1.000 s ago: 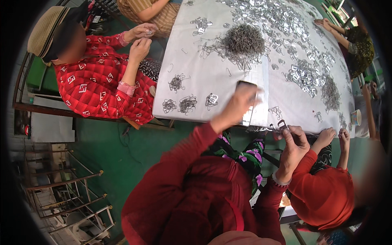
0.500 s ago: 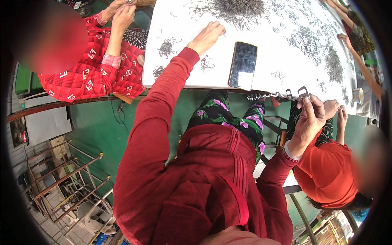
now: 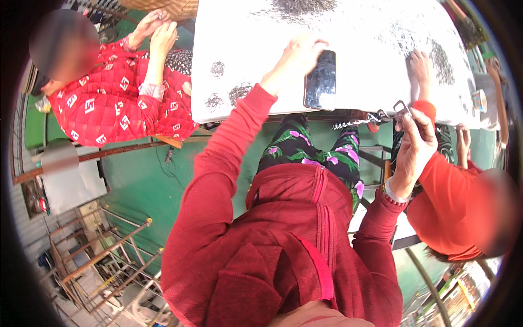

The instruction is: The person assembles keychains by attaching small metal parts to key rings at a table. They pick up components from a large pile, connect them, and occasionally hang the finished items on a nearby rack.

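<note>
My left hand [image 3: 296, 59] is over the white table [image 3: 261, 32], beside the upper left edge of a dark phone [image 3: 321, 82]. Its fingers are pale from glare and slightly blurred; they look apart, with nothing visible in them. Beyond the table's near edge, at the right, my right hand [image 3: 415, 144] pinches a dark rectangular metal buckle [image 3: 401, 107] between thumb and fingers. More small dark metal pieces [image 3: 379, 116] hang just left of those fingers. Small heaps of dark wire pieces [image 3: 240, 92] lie on the table left of my left forearm.
A large dark heap of wire pieces [image 3: 302, 6] lies at the table's far side, with another heap [image 3: 442, 64] at the right. A person in red [image 3: 117, 101] sits at the left. At the right, a person in orange [image 3: 449, 201] reaches onto the table. A cup [image 3: 479, 101] stands near the right edge.
My left hand has moved right and nearer, to beside the phone. My right hand still holds the buckle. The neighbour in orange has reached an arm onto the table. The view has shifted slightly.
</note>
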`<move>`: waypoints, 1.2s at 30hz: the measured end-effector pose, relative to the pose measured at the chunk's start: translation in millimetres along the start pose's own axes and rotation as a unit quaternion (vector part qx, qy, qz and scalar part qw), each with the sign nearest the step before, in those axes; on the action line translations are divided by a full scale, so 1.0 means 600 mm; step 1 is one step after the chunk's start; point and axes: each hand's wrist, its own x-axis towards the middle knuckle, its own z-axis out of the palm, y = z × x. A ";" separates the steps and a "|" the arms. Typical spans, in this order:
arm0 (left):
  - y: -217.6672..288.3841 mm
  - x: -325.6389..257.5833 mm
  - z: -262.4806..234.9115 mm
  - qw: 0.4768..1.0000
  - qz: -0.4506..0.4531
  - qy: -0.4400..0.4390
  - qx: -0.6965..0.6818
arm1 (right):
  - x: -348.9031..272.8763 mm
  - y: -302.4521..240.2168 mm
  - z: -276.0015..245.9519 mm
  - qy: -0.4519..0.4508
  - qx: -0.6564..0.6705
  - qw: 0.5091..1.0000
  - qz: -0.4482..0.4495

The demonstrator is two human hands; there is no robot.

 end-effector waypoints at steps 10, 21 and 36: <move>0.238 0.015 0.064 0.916 0.057 -0.116 -0.379 | -0.026 -0.024 0.013 0.070 -0.003 0.998 0.005; 0.352 0.038 0.093 0.936 0.155 -0.048 -0.311 | -0.073 -0.089 -0.013 0.102 -0.213 0.953 -0.192; 0.461 0.027 0.170 0.841 0.195 -0.311 -0.398 | -0.305 -0.402 -0.035 0.232 -0.334 0.728 -0.553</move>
